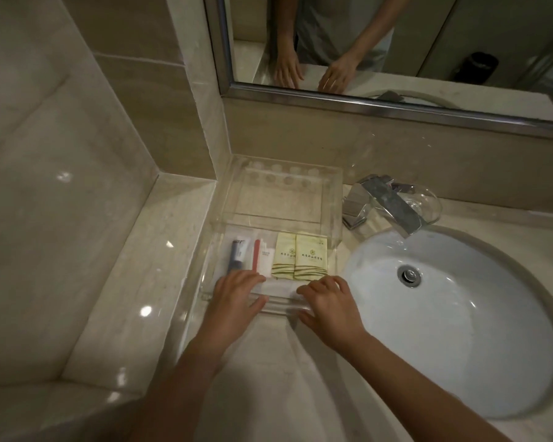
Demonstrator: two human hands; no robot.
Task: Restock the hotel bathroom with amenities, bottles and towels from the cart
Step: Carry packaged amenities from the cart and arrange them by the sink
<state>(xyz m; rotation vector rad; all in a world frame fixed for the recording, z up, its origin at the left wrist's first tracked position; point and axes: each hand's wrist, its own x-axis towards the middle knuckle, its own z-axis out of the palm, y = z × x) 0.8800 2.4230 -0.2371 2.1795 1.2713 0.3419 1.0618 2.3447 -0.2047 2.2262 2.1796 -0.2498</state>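
A clear acrylic amenity tray (pixel 332 218) stands on the marble counter in the corner, left of the sink. Its front drawer holds a clear bag with a toothbrush kit (pixel 240 253), a white sachet (pixel 265 261) and two cream packets with green stripes (pixel 299 258). My left hand (pixel 237 291) rests on the drawer's front left edge, fingers bent over the rim. My right hand (pixel 328 298) rests on the front right edge in the same way, over a white item whose nature I cannot tell. The tray's upper shelf holds nothing.
A white oval sink (pixel 460 314) lies to the right, with a chrome tap (pixel 383 205) and a clear glass soap dish (pixel 425 202) behind it. A mirror (pixel 396 43) hangs above the counter. Tiled walls close in the left side.
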